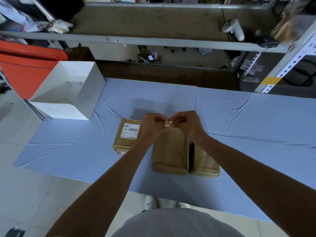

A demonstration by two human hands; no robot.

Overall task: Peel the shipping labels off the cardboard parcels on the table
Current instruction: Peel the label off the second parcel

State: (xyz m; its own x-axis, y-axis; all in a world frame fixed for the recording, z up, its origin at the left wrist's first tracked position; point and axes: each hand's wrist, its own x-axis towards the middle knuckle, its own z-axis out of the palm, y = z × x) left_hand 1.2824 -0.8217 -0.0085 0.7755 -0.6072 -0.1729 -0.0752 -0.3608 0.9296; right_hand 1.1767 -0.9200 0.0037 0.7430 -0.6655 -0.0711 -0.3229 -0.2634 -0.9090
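Brown cardboard parcels, boxy and taped, lie on the wrinkled blue table. The left hand and right hand both pinch a crumpled white label scrap in their fingers.

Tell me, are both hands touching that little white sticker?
Touching. The head view shows the left hand and right hand both pinching the white label scrap.

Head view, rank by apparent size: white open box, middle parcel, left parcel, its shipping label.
1. White open box
2. Middle parcel
3. Left parcel, forearm covers part; 2 versus 3 unsure
4. Shipping label
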